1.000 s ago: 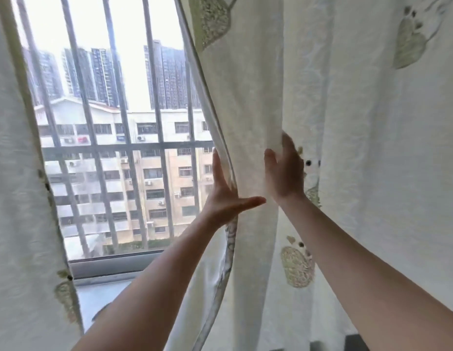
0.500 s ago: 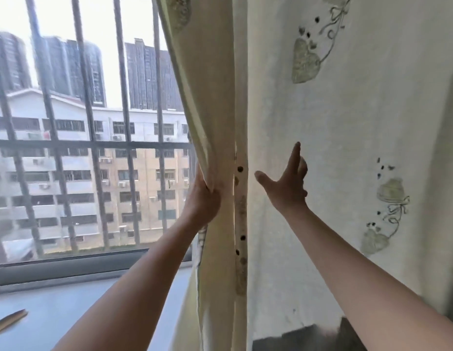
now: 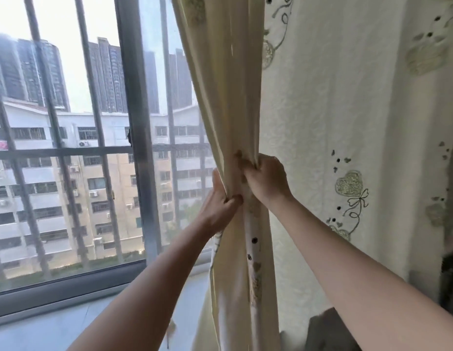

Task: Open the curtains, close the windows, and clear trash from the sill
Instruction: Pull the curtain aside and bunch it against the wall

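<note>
Clenching the bunched curtain [image 3: 235, 102], left hand [image 3: 220, 201] below; right hand [image 3: 264, 178] grip likewise fisted.

No readable text, label or number appears anywhere.

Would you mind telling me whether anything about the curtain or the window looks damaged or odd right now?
Nothing looks damaged. The curtain is bunched into a tight fold where the left hand and right hand grip it, which fits pulling it aside. Its dark dots are part of the embroidered pattern. The window frame and the bars outside it stand straight.
</note>
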Motion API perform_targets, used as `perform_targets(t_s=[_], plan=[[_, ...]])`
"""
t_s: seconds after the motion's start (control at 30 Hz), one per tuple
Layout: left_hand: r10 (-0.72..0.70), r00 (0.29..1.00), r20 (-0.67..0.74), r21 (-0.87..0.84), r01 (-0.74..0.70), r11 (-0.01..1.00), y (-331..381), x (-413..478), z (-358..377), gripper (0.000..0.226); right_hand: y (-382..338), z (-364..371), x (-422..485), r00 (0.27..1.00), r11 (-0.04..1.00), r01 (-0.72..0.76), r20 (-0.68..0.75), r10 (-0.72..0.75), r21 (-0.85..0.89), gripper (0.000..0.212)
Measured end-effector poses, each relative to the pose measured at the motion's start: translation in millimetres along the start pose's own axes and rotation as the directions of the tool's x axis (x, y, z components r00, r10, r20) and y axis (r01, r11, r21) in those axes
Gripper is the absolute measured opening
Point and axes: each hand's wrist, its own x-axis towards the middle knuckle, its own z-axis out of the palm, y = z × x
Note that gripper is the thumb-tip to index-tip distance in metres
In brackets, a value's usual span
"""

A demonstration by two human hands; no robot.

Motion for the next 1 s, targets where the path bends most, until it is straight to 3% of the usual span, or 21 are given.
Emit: perform_targets(t_s=[0.07, 0.13, 0.2, 0.27, 0.3, 0.37, 0.43, 0.47, 0.5, 0.6, 0.67, 0.77, 0.83, 0.93, 1.0], plan=[[0.075, 0.985, 0.153, -0.073, -0.064, 0.995, -1, 8, 20, 0.052, 8, -11, 15, 0.998, 0.997, -0.06, -0.004, 0.059, -0.057, 0.044], [0.081, 0.968, 0.236, -0.099, -0.059, 0.993, -4, 21, 40, 0.061, 19, -25, 28, 0.988, 0.991, -0.132, 0.085, 0.131, 0.008, 0.04], [0.036, 0.977, 0.21, 0.03, -0.044, 0.999, -7, 36, 59, 0.074, 31, -39, 38, 0.965, 0.978, -0.189, 0.202, 0.169, 0.084, 0.045], [-0.009, 0.998, 0.061, 0.19, -0.003, 0.982, -8, 49, 78, 0.06, 46, -52, 42, 0.967, 0.984, -0.163, 0.209, 0.145, 0.073, 0.058], [-0.014, 1.0, -0.007, 0.241, 0.015, 0.97, -8, 54, 86, 0.05, 56, -58, 41, 0.987, 0.991, -0.124, 0.112, 0.118, 0.049, 0.062], [0.019, 0.994, -0.105, 0.306, 0.014, 0.952, -10, 64, 100, 0.028, 78, -71, 42, 0.962, 0.999, -0.048, -0.271, 0.047, 0.002, 0.054], [0.08, 0.984, -0.159, 0.394, -0.011, 0.919, -12, 76, 112, 0.014, 109, -87, 50, 0.788, 0.99, -0.094, -0.616, 0.011, -0.102, 0.028], [0.088, 0.983, -0.162, 0.398, -0.016, 0.917, -13, 83, 119, 0.012, 125, -98, 56, 0.734, 0.975, -0.177, -0.678, 0.041, -0.133, 0.035], [0.082, 0.983, -0.161, 0.364, -0.018, 0.931, -13, 90, 127, 0.011, 143, -111, 64, 0.721, 0.952, -0.278, -0.683, 0.118, -0.129, 0.055], [0.071, 0.976, -0.208, 0.281, -0.01, 0.96, -11, 100, 152, 0.007, 192, -145, 81, 0.752, 0.847, -0.529, -0.49, 0.44, -0.051, 0.107], [0.063, 0.967, -0.246, 0.272, 0.007, 0.962, -11, 106, 168, 0.011, 220, -160, 88, 0.821, 0.861, -0.506, -0.278, 0.498, 0.048, 0.122], [0.069, 0.951, -0.302, 0.293, 0.023, 0.956, -12, 121, 196, 0.046, 253, -170, 100, 0.883, 0.876, -0.439, -0.084, 0.462, 0.2, 0.122], [0.095, 0.941, -0.324, 0.321, 0.015, 0.947, -12, 131, 213, 0.058, 265, -172, 110, 0.894, 0.884, -0.436, -0.032, 0.447, 0.168, 0.114], [0.099, 0.939, -0.33, 0.316, 0.011, 0.949, -9, 143, 233, 0.058, 271, -174, 125, 0.916, 0.914, -0.398, -0.016, 0.4, 0.076, 0.103], [0.104, 0.935, -0.34, 0.322, 0.012, 0.947, -11, 150, 247, 0.046, 270, -173, 130, 0.939, 0.935, -0.343, 0.034, 0.341, 0.085, 0.098]])
